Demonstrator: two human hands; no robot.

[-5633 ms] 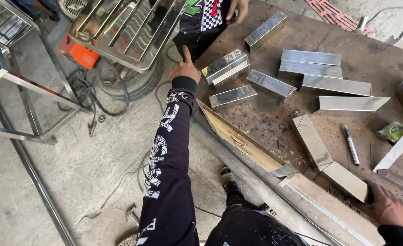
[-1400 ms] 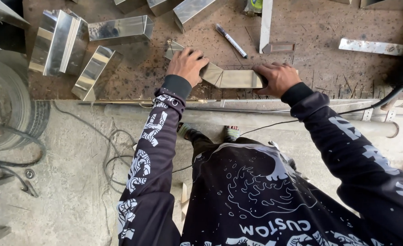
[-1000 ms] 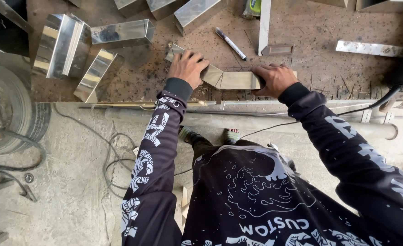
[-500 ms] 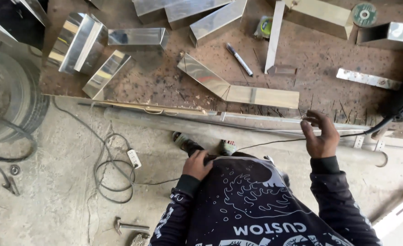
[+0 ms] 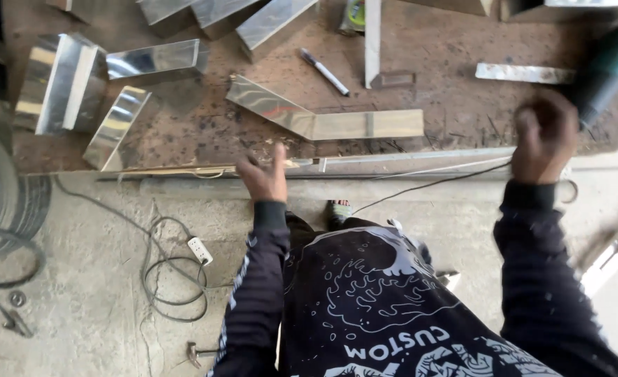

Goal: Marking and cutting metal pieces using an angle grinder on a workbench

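I take the mitred steel piece (image 5: pixel 323 119) as the work; it lies near the workbench (image 5: pixel 448 49) front edge, stiff, slick, likely sharp at its cut ends, best held along its flat middle; my left hand (image 5: pixel 265 178) hovers open just before it; my right hand (image 5: pixel 543 136), blurred, reaches toward a grinder (image 5: pixel 606 66); its grip I cannot tell; a marker (image 5: pixel 324 71) lies behind.

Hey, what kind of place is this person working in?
Most likely a metal fabrication workshop: cut shiny steel tubes lie on a rusty workbench, a power tool sits by the right hand, and cables trail over concrete.
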